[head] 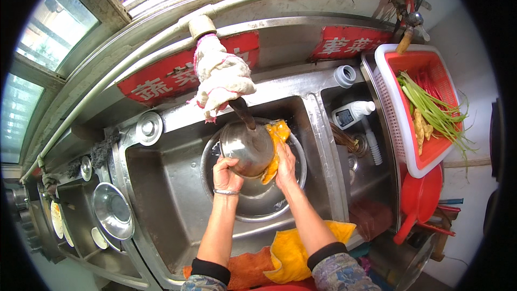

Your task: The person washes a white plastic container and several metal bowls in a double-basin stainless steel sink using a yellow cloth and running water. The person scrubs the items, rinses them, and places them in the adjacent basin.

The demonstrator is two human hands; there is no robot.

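Observation:
My left hand [228, 176], with a bracelet at the wrist, grips the lower left rim of a metal bowl [242, 145]. On the bowl's right side, my right hand [286, 164] presses a wet yellow cloth [279, 133] against it. The bowl is tilted over a large round metal basin [299, 194] that stands in a stainless steel sink [161, 202] and holds some water. Just above the bowl is a dark tap spout [241, 111], its upper part wrapped in a white and pink cloth [220, 72].
On the front edge lie a yellow cloth [288, 254] and an orange cloth [250, 268]. The right basin holds a white bottle [352, 114]. Further right are a basket of vegetables [385, 117] and a red plastic dipper [422, 194]. A metal bowl [113, 211] sits at the left.

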